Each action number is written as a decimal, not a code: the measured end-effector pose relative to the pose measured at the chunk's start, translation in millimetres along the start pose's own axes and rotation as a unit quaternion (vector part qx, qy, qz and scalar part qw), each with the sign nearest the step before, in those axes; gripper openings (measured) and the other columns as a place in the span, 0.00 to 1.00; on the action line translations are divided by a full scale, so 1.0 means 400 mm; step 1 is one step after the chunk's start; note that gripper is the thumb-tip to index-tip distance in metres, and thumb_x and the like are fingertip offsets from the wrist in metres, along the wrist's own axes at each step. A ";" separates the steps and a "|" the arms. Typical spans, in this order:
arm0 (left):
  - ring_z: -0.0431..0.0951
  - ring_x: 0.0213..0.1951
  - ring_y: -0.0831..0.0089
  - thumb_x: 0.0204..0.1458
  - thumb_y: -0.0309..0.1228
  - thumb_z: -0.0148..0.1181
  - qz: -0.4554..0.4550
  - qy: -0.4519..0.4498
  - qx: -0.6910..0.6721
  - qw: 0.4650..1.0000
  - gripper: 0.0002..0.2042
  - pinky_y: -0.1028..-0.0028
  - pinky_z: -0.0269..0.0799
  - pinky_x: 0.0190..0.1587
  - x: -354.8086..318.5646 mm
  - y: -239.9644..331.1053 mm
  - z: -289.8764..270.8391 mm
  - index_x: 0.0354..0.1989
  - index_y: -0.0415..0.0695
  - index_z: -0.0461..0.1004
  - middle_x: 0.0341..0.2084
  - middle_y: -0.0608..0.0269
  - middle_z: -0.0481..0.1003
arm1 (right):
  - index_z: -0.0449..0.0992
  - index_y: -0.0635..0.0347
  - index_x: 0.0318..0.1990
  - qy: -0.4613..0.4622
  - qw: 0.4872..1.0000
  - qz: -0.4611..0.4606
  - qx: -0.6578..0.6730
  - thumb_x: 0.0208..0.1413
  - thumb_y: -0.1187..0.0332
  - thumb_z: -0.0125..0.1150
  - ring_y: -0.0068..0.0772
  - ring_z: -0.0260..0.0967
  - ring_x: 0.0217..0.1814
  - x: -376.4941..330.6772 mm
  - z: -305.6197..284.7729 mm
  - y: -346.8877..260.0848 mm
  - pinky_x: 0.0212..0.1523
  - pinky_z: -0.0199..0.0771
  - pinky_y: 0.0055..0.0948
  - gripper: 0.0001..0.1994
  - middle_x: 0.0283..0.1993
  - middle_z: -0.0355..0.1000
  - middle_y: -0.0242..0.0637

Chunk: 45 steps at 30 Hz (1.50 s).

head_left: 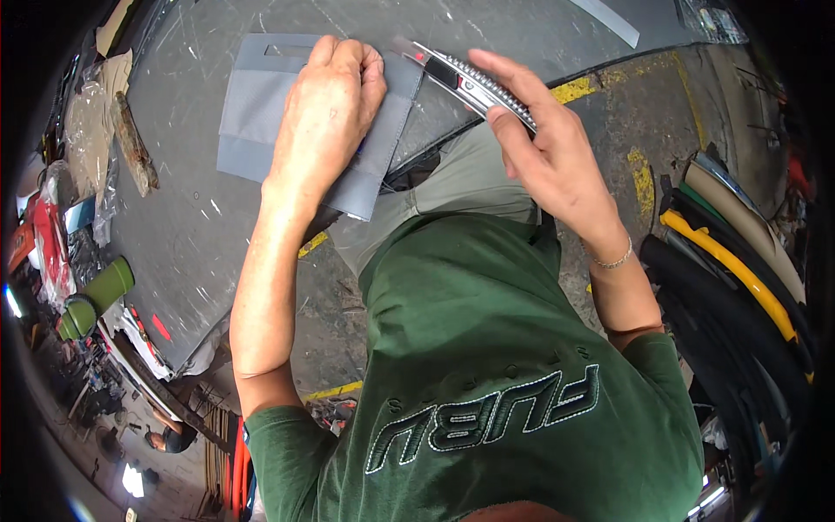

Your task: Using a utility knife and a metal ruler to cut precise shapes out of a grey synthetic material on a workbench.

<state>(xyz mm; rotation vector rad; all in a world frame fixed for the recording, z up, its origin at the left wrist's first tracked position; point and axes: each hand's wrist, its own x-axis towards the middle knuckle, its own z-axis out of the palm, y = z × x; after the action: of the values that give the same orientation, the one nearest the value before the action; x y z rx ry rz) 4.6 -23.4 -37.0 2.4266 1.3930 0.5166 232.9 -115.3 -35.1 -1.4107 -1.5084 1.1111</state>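
Note:
A flat grey sheet piece with stitched-looking edges and a narrow slot near its far edge lies on the dark worktable, its near corner hanging past the table's edge. My left hand rests on this piece, fingers curled and closed. Its fingertips are hidden, so what they pinch does not show. In my right hand is a silver and black utility knife, held between thumb and fingers. The knife's tip end points left, close to the sheet's far right corner, and looks blurred.
The scratched worktable has a wood piece, clear plastic and a green roll along its left side. A pale strip lies at the far right. Black, beige and yellow rolls stand on the right, beside the yellow-marked floor.

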 end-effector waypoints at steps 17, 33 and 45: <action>0.79 0.36 0.53 0.63 0.31 0.61 0.001 0.049 -0.003 0.999 0.08 0.60 0.76 0.41 -0.017 -0.002 0.027 0.42 0.38 0.76 0.38 0.50 0.75 | 0.72 0.57 0.64 0.027 0.987 -0.120 -0.101 0.62 0.79 0.57 0.46 0.71 0.31 0.012 0.030 -0.006 0.36 0.74 0.41 0.22 0.41 0.74 0.46; 0.77 0.36 0.55 0.64 0.30 0.59 -0.009 0.071 -0.078 0.994 0.08 0.61 0.75 0.42 -0.031 -0.020 0.007 0.41 0.37 0.74 0.37 0.51 0.74 | 0.70 0.55 0.69 0.029 0.998 0.042 0.026 0.70 0.73 0.53 0.12 0.60 0.23 0.004 0.023 -0.024 0.26 0.64 0.17 0.21 0.46 0.77 0.33; 0.76 0.34 0.69 0.60 0.26 0.63 -0.007 0.031 -0.167 0.985 0.04 0.70 0.75 0.40 -0.069 0.008 -0.074 0.39 0.39 0.76 0.33 0.60 0.73 | 0.67 0.58 0.70 0.050 0.994 0.078 0.050 0.71 0.70 0.54 0.10 0.59 0.23 -0.012 0.012 -0.019 0.25 0.62 0.15 0.22 0.48 0.78 0.35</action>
<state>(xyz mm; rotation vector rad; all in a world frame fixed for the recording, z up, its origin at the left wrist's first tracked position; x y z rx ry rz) -19.2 -46.9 -13.5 2.1467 1.2302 0.7619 226.6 -120.6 -29.2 -1.5115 -1.2733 1.1748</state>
